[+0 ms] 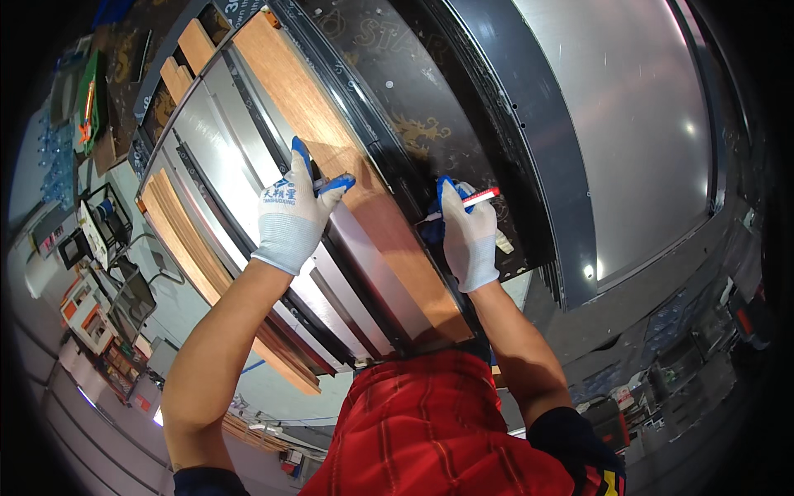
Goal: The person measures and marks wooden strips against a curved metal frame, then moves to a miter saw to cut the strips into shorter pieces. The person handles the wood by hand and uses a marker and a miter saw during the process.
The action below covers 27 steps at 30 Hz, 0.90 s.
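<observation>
My left hand [291, 217], in a white glove with blue fingertips, rests on a panel of silvery metal strips [217, 136], dark bars and wood boards. Its thumb and forefinger are spread apart near a wide wooden board [364, 194]; the other fingers are hidden beneath the palm. My right hand [470, 236], gloved alike, is closed around a red and white marker pen [481, 197]. This hand is over the black frame bars [389, 157] along the board's right side. The pen's tip is hard to make out by the blue fingertips.
To the right lies a dark board with gold patterns [426, 128], then a large grey-framed metal panel [637, 140]. Thin wood strips [186, 231] line the panel's left side. Farther left are a chair [136, 293], water bottles [54, 157] and a green object [89, 103].
</observation>
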Available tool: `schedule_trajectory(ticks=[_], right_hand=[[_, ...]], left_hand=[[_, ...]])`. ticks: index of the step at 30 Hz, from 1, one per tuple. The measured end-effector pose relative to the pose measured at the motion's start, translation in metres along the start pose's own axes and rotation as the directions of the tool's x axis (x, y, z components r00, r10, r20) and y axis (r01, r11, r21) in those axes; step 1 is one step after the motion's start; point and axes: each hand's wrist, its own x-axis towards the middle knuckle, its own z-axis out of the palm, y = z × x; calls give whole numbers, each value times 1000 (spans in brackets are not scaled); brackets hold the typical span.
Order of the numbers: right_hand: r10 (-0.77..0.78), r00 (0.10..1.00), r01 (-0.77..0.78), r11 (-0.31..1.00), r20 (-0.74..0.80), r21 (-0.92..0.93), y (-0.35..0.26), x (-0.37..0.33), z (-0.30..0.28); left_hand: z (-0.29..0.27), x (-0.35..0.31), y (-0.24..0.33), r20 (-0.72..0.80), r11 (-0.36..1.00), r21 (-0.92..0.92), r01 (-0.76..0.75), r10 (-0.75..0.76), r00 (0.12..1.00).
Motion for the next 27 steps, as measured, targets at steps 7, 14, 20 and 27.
schedule_trajectory(ticks=[7, 14, 20, 27], right_hand=[[-22, 1000, 25, 990, 19, -140, 0, 0, 2], [-47, 998, 52, 991, 39, -124, -4, -2, 2], [-9, 1000, 11, 993, 12, -118, -6, -2, 4], [59, 998, -59, 996, -2, -66, -6, 0, 5]], left_hand=[[0, 0, -1, 0, 997, 82, -13, 13, 1000], [1, 0, -2, -12, 999, 40, -34, 35, 999], [3, 0, -4, 13, 999, 48, -1, 1, 1000], [4, 0, -4, 13, 999, 40, -7, 7, 1000]])
